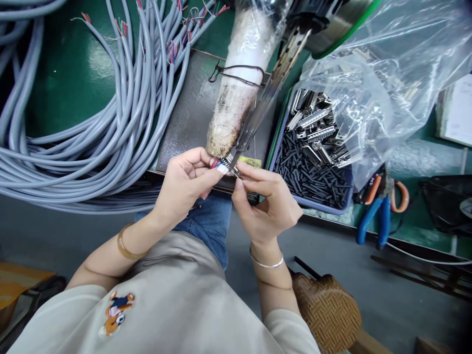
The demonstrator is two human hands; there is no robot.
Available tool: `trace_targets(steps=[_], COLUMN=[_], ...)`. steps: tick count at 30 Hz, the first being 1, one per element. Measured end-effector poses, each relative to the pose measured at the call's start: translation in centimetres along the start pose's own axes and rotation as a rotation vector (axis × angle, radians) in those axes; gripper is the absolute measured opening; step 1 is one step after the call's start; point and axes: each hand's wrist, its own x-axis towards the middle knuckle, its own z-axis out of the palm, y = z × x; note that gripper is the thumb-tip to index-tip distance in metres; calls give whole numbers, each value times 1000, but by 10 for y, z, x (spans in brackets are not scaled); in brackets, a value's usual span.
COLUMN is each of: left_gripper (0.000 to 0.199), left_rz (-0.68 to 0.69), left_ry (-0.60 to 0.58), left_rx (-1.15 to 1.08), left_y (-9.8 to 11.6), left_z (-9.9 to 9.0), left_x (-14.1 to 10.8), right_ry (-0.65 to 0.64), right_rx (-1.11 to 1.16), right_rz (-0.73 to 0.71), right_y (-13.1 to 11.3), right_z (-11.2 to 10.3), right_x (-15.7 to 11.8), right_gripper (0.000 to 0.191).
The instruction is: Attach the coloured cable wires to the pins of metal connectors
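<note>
Wires of thin red-and-blue plastic (pixel 214 162) sit near the clock's centre, pinched in the left hand (pixel 186 179) beside a small silver metal connector (pixel 229 161). The right hand (pixel 267 199), narrowed, is at the connector's four o'clock (its grip I cannot tell). A perforated metal soldering iron (pixel 275 81) slants from one o'clock; smooth grey cables (pixel 134 105) loop towards ten across the green worktop (pixel 70 93).

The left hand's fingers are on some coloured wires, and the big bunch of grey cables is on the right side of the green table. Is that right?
Not quite: the big bunch of grey cables is on the left side of the green table, as the head view shows. The left hand does have its fingers on some coloured wires.
</note>
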Motion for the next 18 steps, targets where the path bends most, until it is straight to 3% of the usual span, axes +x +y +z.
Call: trace_targets(steps=[10,18], left_gripper=[29,17], left_rz=[-39,28], left_ry=[-31,-52], left_rx=[36,132], left_y=[-3,-5], left_z=[-6,-6], left_x=[0,-8], right_ry=[-67,-100], right_rx=[-149,-70], right_rz=[-142,-16], right_y=[0,-6], right_z=[-5,-11], right_x=[-4,-3], right_gripper=[17,20])
